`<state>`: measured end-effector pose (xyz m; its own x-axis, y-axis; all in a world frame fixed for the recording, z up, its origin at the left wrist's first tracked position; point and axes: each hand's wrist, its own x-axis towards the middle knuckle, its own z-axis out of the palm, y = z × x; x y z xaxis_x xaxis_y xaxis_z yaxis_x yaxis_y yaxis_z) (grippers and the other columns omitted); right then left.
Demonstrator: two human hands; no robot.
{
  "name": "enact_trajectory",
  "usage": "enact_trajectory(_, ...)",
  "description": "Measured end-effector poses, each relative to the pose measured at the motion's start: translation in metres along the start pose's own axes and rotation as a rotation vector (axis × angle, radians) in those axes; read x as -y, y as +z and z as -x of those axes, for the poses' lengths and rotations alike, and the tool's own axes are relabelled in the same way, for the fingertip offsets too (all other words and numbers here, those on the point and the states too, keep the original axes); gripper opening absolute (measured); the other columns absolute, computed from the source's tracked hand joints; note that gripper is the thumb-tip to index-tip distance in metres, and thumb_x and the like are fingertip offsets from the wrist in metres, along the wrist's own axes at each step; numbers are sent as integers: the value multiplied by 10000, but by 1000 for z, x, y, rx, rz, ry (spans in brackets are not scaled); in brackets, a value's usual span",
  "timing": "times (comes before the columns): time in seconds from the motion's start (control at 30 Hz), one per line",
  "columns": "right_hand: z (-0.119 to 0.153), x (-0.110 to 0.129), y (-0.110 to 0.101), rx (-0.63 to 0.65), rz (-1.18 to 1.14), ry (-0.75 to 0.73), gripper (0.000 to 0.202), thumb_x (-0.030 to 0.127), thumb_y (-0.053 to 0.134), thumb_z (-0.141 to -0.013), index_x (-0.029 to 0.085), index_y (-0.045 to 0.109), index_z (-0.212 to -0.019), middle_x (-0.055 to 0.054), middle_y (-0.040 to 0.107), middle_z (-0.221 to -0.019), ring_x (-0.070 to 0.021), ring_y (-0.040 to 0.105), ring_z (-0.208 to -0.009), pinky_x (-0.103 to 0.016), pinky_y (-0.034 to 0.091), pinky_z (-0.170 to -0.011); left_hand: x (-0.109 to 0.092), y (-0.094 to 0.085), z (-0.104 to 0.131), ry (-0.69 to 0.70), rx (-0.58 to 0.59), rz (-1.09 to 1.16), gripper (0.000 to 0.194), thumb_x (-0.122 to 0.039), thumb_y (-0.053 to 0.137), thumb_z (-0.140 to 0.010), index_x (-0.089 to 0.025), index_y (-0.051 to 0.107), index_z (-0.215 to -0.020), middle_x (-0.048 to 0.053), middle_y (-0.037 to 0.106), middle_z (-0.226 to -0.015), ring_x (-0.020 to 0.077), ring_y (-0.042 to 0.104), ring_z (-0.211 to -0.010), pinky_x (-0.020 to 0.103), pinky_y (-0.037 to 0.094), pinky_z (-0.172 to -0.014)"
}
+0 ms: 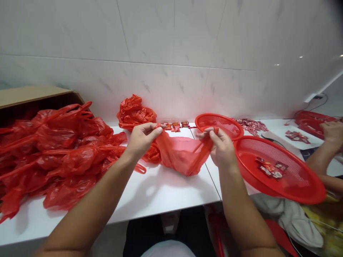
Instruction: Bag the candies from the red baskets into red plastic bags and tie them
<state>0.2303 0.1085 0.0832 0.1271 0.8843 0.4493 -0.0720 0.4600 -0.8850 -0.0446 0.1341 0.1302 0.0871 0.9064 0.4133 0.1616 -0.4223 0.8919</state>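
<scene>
A thin red plastic bag (184,157) hangs stretched between my two hands, above the white table. My left hand (143,137) pinches one upper corner of it between thumb and fingers. The opposite corner is gripped by my right hand (221,144). Its middle sags in a loose curve, and I cannot make out anything inside. Just behind the bag, several small red packets (175,126) lie in a row near the wall. Close to my left hand sits a crumpled bundle of red bags (136,112).
At left, a big heap of red plastic bags (72,157) spills from a cardboard box (34,94). A red basket (300,185) with small packets (272,168) overhangs the table's right front edge; a smaller basket (219,123) stands behind. Another person's hand (332,132) is at far right.
</scene>
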Motion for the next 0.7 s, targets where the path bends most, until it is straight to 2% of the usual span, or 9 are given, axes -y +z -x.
enact_trajectory(0.07,1,0,10,160,-47,81,411,516,627,-965,244,530,-1257,10,631,-819,-160,656,-703,-341,583,-746,-12,7,4,102,114,-62,259,-419,748,-884,-161,733,-899,77,751,-977,222,684,-956,346,523,-879)
enact_trajectory(0.17,0,4,33,509,103,132,675,470,834,-801,250,518,-1355,28,619,-828,-149,610,-680,-290,550,-646,-31,26,5,267,398,-159,165,-323,690,-925,-169,725,-875,50,728,-911,189,664,-881,327,516,-841)
enact_trajectory(0.23,-1,5,49,682,240,92,554,394,889,-723,236,642,-1193,-5,647,-885,-179,631,-779,-290,545,-652,-41,37,4,352,533,-245,169,-286,686,-915,-171,691,-791,25,690,-824,166,632,-802,310,502,-779)
enact_trajectory(0.3,-2,1,59,715,328,53,267,376,843,-763,217,674,-894,-23,642,-852,-182,611,-775,-280,513,-610,-46,43,3,397,603,-325,191,-284,695,-901,-173,668,-747,12,664,-798,153,611,-764,301,490,-746)
enact_trajectory(0.37,-2,-6,60,663,351,145,313,457,730,-878,214,606,-726,-14,587,-702,-152,547,-639,-262,443,-514,-43,41,4,399,571,-396,170,-319,708,-896,-178,689,-803,15,673,-854,158,615,-786,307,493,-762)
enact_trajectory(0.43,1,-13,55,621,319,352,490,619,599,-956,217,575,-677,12,486,-540,-127,449,-489,-261,370,-434,-30,34,8,347,456,-439,190,-367,702,-906,-186,712,-963,38,699,-981,177,637,-848,315,505,-783)
enact_trajectory(0.53,7,-18,46,575,240,579,682,833,470,-922,210,597,-673,20,439,-432,-118,392,-380,-270,331,-382,1,26,20,192,453,-400,295,-389,702,-908,-187,692,-1122,52,717,-1014,178,652,-816,293,506,-710)
enact_trajectory(0.63,14,-20,47,587,219,631,742,912,475,-850,209,594,-647,-4,504,-425,-114,417,-353,-266,350,-376,26,27,38,101,481,-345,168,-325,705,-915,-189,709,-1013,6,711,-844,151,634,-715,271,489,-666)
enact_trajectory(0.7,17,-23,52,615,198,639,733,913,486,-844,211,590,-661,-6,528,-427,-117,440,-357,-262,377,-394,33,30,50,142,327,-380,111,-280,681,-938,-193,723,-883,-3,696,-780,143,626,-705,276,481,-686)
